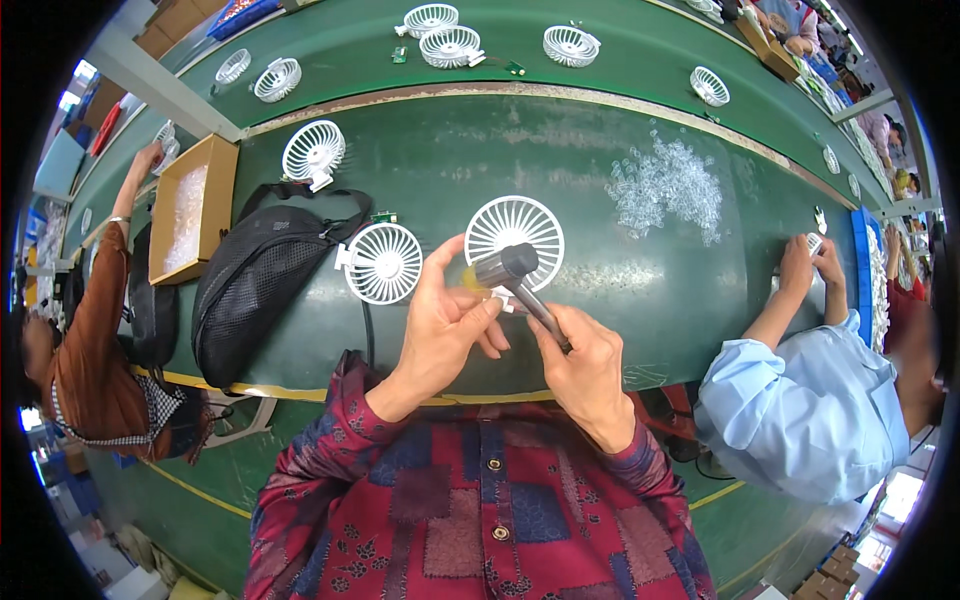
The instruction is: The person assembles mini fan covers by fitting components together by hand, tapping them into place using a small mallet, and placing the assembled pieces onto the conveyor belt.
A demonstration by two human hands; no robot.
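A white round fan grille with radial slats stands in front of me. My left hand is closed, thumb and fingers pinching the small white neck at its lower edge. My right hand wraps round the handle of a mallet with a dark head and a yellowish far face. That head sits in front of the grille's lower part, close to my left fingers, and hides some of it. I cannot tell whether it touches. Left of my hands, another fan grille lies on the green table beside a small circuit board.
A black bag and a cardboard box of clear parts lie to the left. One more fan grille is beyond the bag. Small clear pieces are heaped at right. Co-workers sit on both sides; a conveyor carries fan parts.
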